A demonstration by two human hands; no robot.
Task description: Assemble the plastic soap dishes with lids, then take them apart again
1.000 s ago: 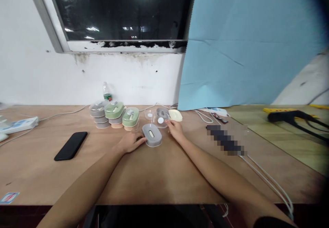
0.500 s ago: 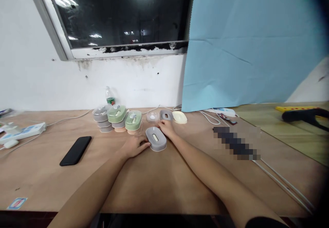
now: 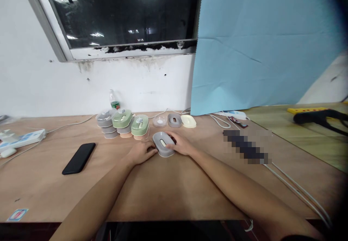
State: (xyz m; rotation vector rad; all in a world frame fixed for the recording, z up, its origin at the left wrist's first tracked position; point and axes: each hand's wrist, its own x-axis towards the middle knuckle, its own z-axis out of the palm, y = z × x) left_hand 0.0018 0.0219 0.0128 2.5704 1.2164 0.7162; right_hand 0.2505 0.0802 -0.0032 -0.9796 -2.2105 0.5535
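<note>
A grey oval soap box (image 3: 163, 147) with a pale slot in its top sits on the table in front of me. My left hand (image 3: 141, 152) grips its left side, fingers curled against the edge. From the right, my right hand (image 3: 179, 143) holds the box, thumb over the top and fingers around the far side. Just behind lie a clear lid (image 3: 160, 121), a grey oval piece with a slot (image 3: 174, 120) and a cream oval tray (image 3: 188, 121). To the left stand stacked soap boxes, some with green lids (image 3: 140, 125) and one with a grey top (image 3: 105, 117).
A black phone (image 3: 78, 158) lies to the left, near a white power strip (image 3: 24, 141). A plastic bottle (image 3: 114, 100) stands by the wall. On the right are a pixelated dark object (image 3: 244, 145), white cables (image 3: 296, 192) and a blue cloth (image 3: 244, 52).
My right hand has come back from the pieces behind and closed on the right side of the grey soap box. My left hand stays at its left side. The view has shifted slightly.
</note>
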